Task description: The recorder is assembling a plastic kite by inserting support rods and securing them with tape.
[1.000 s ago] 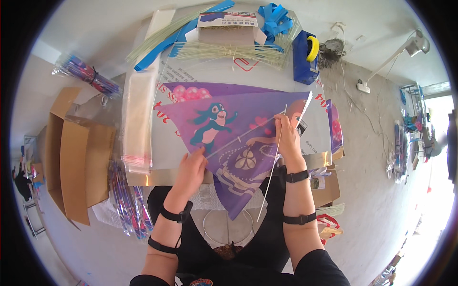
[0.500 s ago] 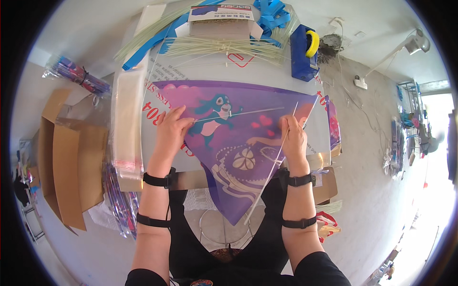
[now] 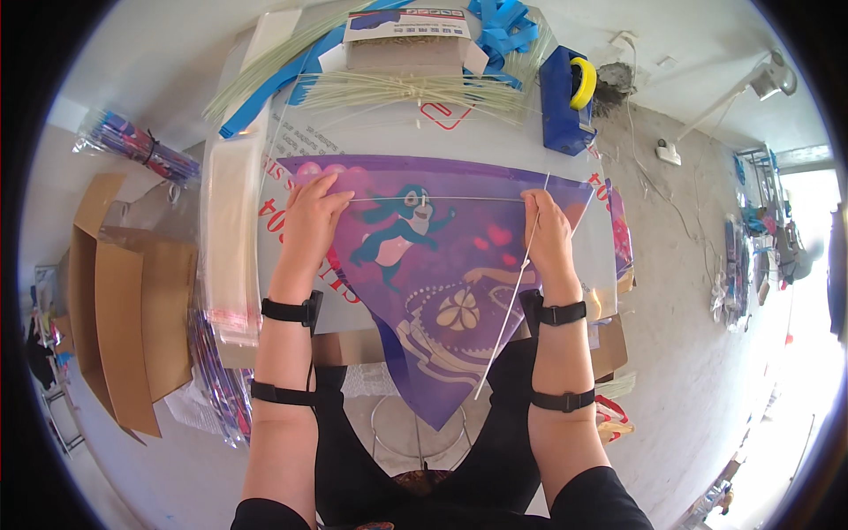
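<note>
A purple triangular kite sheet point(image 3: 481, 208), printed with a blue cartoon animal and hearts, lies on the table, its lower point hanging over the front edge. A thin white rod point(image 3: 380, 199) crosses its upper part, nearly level. My left hand point(image 3: 311, 216) is closed at that rod's left end, resting over the sheet's left side. My right hand point(image 3: 549, 225) pinches by the rod's right end; its fingers hide the exact contact. A second thin white rod point(image 3: 503, 334), slanting down toward my lap, passes by the right fingers and carries a small white fitting point(image 3: 525, 263).
Behind the sheet lies a bundle of pale thin rods point(image 3: 397, 90), before an open carton point(image 3: 406, 55). A blue tape dispenser point(image 3: 565, 106) stands at the back right. Clear plastic sleeves point(image 3: 231, 238) line the table's left edge. An open cardboard box point(image 3: 146, 309) stands on the left.
The crossing rod has gone from slanted to nearly level. My right hand has moved up to its right end, and my left hand slightly up. The slanting rod shifted right.
</note>
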`<state>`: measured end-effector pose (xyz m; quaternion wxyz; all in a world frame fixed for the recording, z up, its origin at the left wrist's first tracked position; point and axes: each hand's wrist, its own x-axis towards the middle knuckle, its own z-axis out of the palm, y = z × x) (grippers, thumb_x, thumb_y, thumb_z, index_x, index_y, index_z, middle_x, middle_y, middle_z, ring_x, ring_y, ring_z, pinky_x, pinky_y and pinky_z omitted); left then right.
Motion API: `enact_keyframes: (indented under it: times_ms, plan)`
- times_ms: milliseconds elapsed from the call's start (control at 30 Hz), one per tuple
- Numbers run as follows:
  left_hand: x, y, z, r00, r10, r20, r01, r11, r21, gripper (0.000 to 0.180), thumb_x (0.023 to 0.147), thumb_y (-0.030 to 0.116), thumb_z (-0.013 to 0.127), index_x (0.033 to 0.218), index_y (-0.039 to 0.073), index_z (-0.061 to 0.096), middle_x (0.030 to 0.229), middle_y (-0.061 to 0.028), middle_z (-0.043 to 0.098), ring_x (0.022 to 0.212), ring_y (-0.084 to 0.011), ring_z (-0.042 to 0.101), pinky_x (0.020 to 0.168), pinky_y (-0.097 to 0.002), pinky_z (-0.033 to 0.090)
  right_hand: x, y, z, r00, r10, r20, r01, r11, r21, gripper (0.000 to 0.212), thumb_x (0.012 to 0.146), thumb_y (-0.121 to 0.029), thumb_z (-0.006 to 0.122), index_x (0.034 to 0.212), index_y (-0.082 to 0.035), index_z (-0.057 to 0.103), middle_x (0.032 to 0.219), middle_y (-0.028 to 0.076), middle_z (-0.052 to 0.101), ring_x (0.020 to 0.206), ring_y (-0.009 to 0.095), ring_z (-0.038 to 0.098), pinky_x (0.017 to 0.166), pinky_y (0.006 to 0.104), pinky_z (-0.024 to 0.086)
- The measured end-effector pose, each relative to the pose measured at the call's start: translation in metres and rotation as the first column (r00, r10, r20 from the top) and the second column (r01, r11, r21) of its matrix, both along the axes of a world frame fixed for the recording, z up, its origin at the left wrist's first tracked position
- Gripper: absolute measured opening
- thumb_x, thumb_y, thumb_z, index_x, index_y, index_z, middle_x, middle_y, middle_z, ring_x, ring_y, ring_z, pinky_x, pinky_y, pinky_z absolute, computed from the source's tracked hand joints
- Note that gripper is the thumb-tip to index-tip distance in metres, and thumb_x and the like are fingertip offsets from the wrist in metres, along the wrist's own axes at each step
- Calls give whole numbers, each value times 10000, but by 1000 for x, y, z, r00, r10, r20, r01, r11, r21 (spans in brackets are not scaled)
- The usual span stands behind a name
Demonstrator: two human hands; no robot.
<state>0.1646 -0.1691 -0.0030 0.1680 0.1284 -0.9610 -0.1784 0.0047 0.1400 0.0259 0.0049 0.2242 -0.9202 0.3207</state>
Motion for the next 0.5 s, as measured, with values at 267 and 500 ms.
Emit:
enact_keyframes:
  times_ms: [267, 500]
  plan:
    - [-3, 17, 6, 994, -108, 10, 108, 994, 9, 319, 825, 43, 640, 1141, 85, 669, 1260, -137, 596, 1177, -318, 546, 994, -432, 433, -4, 3, -7, 982, -128, -137, 124, 992, -36, 159, 944, -172, 571, 946, -17, 608, 919, 164, 670, 918, 364, 622, 789, 420, 494]
    - [-7, 60, 17, 950, -292, 113, 276, 951, 142, 347, 827, 10, 630, 1173, 33, 632, 1294, -144, 574, 1216, -340, 516, 1004, -442, 436, -11, 11, -21, 983, -181, 16, 180, 983, 14, 215, 977, -218, 533, 983, -14, 600, 1002, 162, 696, 932, 356, 657, 796, 392, 509]
